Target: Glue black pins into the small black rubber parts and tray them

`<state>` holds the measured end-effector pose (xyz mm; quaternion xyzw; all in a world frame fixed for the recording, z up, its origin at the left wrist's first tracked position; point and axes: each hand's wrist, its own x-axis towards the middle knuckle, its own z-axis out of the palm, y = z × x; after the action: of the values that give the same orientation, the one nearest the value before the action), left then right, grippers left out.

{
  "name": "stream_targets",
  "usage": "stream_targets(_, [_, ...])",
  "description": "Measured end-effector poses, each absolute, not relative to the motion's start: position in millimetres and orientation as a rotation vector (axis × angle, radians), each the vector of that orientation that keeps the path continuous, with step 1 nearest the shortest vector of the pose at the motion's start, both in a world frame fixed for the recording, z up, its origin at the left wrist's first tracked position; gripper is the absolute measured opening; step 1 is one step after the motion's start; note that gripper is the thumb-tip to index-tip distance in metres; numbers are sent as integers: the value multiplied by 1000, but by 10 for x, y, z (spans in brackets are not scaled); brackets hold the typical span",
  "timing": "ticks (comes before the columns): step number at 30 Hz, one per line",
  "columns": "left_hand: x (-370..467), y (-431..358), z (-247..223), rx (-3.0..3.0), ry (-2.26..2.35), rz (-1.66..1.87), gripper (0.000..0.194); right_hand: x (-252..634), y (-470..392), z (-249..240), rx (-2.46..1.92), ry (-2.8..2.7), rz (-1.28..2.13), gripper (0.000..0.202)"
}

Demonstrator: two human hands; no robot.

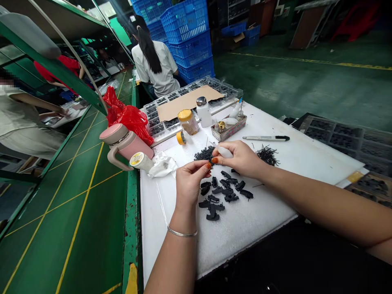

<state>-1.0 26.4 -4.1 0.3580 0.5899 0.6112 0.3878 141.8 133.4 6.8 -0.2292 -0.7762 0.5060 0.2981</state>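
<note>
Right hand (237, 158) clamped on one white bottle (225, 152) over mid-counter (260, 204)! Left hand (191, 178), fingertips pinched together, on what I can't tell. Over a dozen black pieces (226, 191) nearer the front edge, one pen (265, 138) rightward.

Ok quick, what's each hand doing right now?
Left hand: closed in a pinch; can't tell what's between the fingertips.
Right hand: closed, holding a rounded white object, maybe a squeeze bottle.
</note>
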Motion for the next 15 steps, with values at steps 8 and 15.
stream_targets(8, [-26, 258, -43, 775, 1340, 1564, 24, 1449, 1337, 96, -695, -2075, 1130, 30])
stream_targets(15, [-43, 266, -29, 606, 1197, 1614, 28, 1467, 1368, 129, -561, -2031, 1347, 38])
